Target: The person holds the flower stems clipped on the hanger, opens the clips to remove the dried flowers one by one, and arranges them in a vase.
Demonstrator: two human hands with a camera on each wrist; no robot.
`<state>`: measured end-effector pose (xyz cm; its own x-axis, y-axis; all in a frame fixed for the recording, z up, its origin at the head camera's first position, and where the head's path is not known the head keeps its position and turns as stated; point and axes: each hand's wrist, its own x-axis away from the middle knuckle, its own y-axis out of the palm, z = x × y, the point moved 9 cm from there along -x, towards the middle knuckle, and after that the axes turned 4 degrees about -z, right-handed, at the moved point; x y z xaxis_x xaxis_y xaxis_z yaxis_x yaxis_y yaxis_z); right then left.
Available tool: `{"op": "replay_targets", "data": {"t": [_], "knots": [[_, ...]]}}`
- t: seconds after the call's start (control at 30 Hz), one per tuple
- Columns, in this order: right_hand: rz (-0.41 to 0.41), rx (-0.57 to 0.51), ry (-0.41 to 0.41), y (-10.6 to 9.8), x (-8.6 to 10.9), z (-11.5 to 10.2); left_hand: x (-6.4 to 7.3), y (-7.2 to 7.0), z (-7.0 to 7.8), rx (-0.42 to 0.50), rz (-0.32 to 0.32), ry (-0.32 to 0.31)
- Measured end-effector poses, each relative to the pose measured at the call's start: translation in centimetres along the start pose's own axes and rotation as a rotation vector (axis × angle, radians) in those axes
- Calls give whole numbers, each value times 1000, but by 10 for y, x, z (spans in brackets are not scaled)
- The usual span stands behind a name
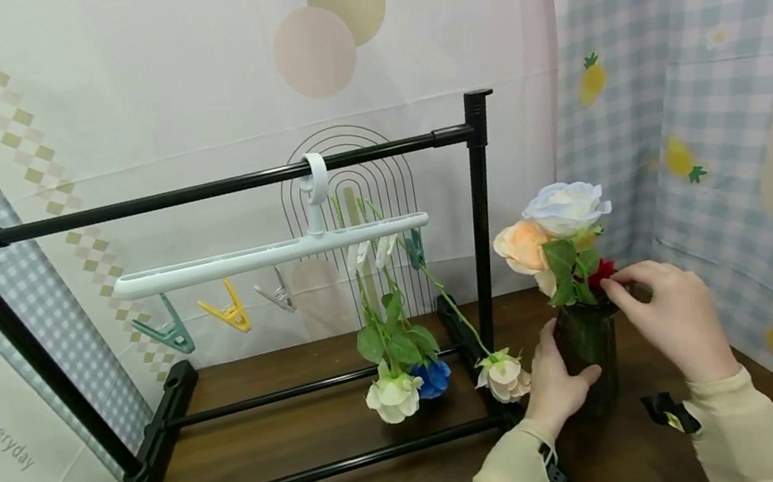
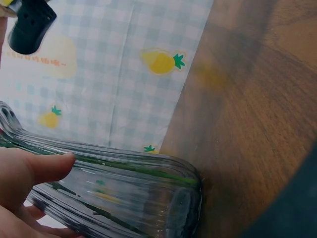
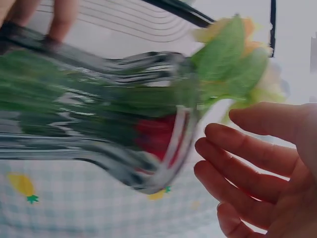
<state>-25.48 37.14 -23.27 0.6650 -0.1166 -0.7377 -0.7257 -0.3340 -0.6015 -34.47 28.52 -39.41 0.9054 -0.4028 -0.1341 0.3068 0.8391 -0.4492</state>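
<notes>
My left hand [image 1: 555,384] grips a clear ribbed glass vase [image 1: 594,355] at its side, thumb toward me. In the left wrist view, the thumb presses the glass and green stems [image 2: 129,166] run inside. The vase holds a pale blue-white rose [image 1: 566,206], a peach rose [image 1: 523,249], green leaves and a red flower [image 1: 602,272]. That red flower sits low, within the vase mouth in the right wrist view. Beside the rim, my right hand [image 1: 675,317] has its fingers loosely bent and apart, with nothing between them in its wrist view; its fingertips overlap the red flower's edge from the head.
Left of the vase stands a black rack [image 1: 233,185] with a white hanger [image 1: 267,254]. Clips on the hanger hold a cream rose [image 1: 392,396], a blue rose [image 1: 433,378] and a pale pink rose [image 1: 504,378] upside down. Other clips, one yellow [image 1: 228,308], hang unused. A checked curtain [image 1: 731,161] borders the right.
</notes>
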Motion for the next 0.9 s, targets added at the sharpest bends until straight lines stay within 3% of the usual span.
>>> {"op": "replay_targets", "data": {"t": [0.33,0.5,0.63,0.77,0.9], "knots": [[206,-105,-101,-39,11,-43,11,-9,-3,-49,-32,-48],[212,-120,-178,-49,14,-72,21,-24,10,-203,-113,-34],[173,-121,-236,-44,13,-94,32,-48,26,-301,-172,17],[119,-98,-292,-29,8,-117,40,-81,37,-286,-209,75],[73,-125,-372,-10,2,-140,44,-120,45,-266,-195,174]]}}
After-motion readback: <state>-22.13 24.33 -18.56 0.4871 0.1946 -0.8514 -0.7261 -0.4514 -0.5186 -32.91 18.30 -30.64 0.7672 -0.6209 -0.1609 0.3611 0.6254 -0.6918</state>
